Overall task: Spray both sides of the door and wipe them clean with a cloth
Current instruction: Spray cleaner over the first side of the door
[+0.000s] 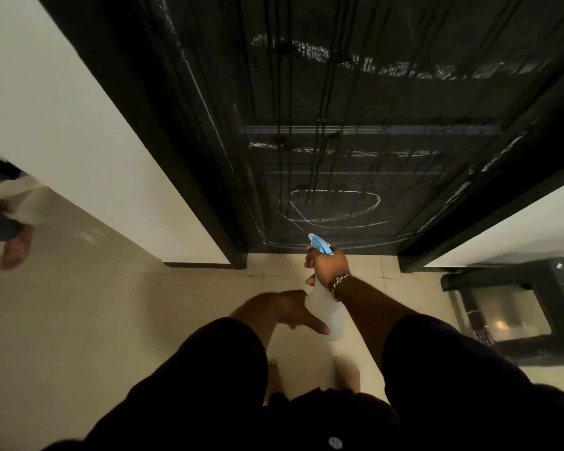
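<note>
Clear spray bottle [324, 315], chalk-marked black door [355, 109]

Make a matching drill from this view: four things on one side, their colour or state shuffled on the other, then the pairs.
Column 1:
1. door
2. spray bottle
3. left hand
4. stool

Column 2:
A. lying tipped on the floor at the right
B. black, streaked with drips and chalk marks
C. gripped in the right hand, blue nozzle toward the door
D. fingers straight, against the bottle's base

Pairs: 1-B, 2-C, 3-D, 4-A
</note>
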